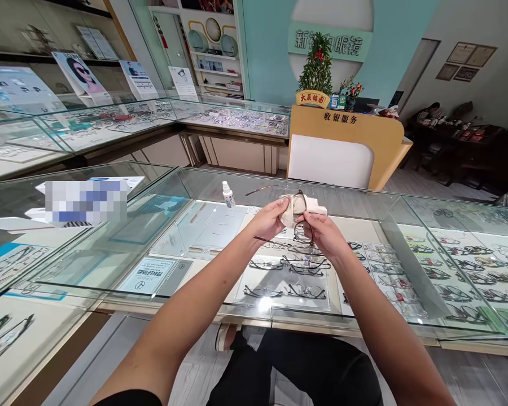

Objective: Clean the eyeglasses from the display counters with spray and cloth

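The left hand point(272, 219) is pinching a pale cloth point(288, 214) against one lens, while the right hand point(325, 232) is gripping the eyeglasses point(303, 239) near the bridge, holding them above the glass display counter point(245, 314).

And here the left hand point(271, 220) holds a pale cloth point(288, 215) against one lens, the right hand point(327, 234) pinching the spectacles point(303, 233) near the bridge, temples pointing left! Both hands are above the glass counter point(214, 285), eyeglass frames point(307, 266) lined up inside; a small white bottle point(228, 195) stands nearby (cap on), and beyond sits the yellow cash desk point(296, 121).
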A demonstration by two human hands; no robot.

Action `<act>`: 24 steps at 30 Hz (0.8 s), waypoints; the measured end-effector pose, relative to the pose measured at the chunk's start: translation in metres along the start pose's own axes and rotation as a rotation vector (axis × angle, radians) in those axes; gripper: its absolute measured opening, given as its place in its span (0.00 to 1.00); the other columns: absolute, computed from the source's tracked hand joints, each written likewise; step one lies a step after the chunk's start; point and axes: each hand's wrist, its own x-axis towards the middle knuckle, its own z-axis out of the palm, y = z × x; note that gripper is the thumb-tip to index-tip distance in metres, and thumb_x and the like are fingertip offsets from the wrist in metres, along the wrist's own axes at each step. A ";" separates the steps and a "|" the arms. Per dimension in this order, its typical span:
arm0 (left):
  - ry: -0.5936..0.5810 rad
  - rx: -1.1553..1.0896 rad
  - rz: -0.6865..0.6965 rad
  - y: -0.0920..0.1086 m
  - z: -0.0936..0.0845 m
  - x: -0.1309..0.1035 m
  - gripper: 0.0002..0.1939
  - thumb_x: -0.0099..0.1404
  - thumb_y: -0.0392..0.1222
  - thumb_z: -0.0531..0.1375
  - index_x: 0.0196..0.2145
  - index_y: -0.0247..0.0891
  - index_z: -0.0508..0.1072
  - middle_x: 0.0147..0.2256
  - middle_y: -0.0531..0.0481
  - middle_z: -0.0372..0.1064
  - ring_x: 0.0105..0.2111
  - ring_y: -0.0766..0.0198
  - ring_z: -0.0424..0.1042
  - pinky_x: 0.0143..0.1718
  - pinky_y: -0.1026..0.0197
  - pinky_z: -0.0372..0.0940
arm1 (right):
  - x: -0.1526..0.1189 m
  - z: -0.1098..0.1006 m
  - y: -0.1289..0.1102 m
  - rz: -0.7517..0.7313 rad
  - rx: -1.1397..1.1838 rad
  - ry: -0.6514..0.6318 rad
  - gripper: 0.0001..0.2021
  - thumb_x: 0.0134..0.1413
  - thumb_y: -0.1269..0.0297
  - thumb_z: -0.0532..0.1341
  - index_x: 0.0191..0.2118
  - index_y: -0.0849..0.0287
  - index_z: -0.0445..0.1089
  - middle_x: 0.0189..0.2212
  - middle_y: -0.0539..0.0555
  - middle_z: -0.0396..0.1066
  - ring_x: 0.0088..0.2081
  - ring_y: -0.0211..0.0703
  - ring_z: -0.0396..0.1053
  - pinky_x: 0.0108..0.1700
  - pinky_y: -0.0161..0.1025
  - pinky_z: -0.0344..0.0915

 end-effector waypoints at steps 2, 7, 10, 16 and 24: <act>0.080 -0.003 0.023 0.007 -0.007 0.002 0.15 0.70 0.45 0.67 0.48 0.30 0.79 0.38 0.41 0.81 0.36 0.60 0.80 0.40 0.62 0.74 | -0.005 -0.004 -0.008 -0.026 -0.015 -0.012 0.23 0.49 0.39 0.74 0.33 0.57 0.80 0.19 0.45 0.56 0.25 0.36 0.48 0.30 0.39 0.44; 0.221 0.034 -0.043 0.033 -0.030 0.002 0.12 0.72 0.42 0.65 0.45 0.29 0.81 0.36 0.42 0.81 0.32 0.63 0.78 0.38 0.62 0.74 | -0.020 -0.023 -0.035 -0.315 -0.246 0.078 0.16 0.62 0.44 0.67 0.39 0.52 0.80 0.31 0.50 0.69 0.32 0.40 0.59 0.37 0.40 0.57; 0.153 0.110 -0.129 0.046 -0.039 -0.004 0.15 0.67 0.45 0.71 0.40 0.28 0.81 0.32 0.43 0.78 0.29 0.63 0.76 0.34 0.62 0.72 | -0.029 -0.026 -0.046 -0.645 -0.655 0.164 0.13 0.68 0.50 0.63 0.40 0.51 0.80 0.36 0.52 0.70 0.39 0.45 0.63 0.45 0.44 0.60; -0.061 0.319 -0.282 0.058 -0.045 -0.018 0.21 0.59 0.53 0.75 0.36 0.30 0.81 0.31 0.43 0.78 0.27 0.63 0.74 0.28 0.64 0.69 | -0.045 -0.007 -0.045 -1.010 -1.422 0.289 0.10 0.71 0.62 0.61 0.45 0.45 0.81 0.32 0.53 0.67 0.39 0.46 0.60 0.44 0.47 0.52; -0.189 0.534 -0.420 0.060 -0.022 -0.037 0.25 0.49 0.61 0.77 0.23 0.35 0.77 0.22 0.47 0.70 0.20 0.64 0.66 0.20 0.62 0.64 | -0.061 0.010 -0.036 -1.151 -1.703 0.162 0.14 0.66 0.74 0.63 0.47 0.44 0.75 0.35 0.51 0.73 0.43 0.46 0.62 0.46 0.46 0.50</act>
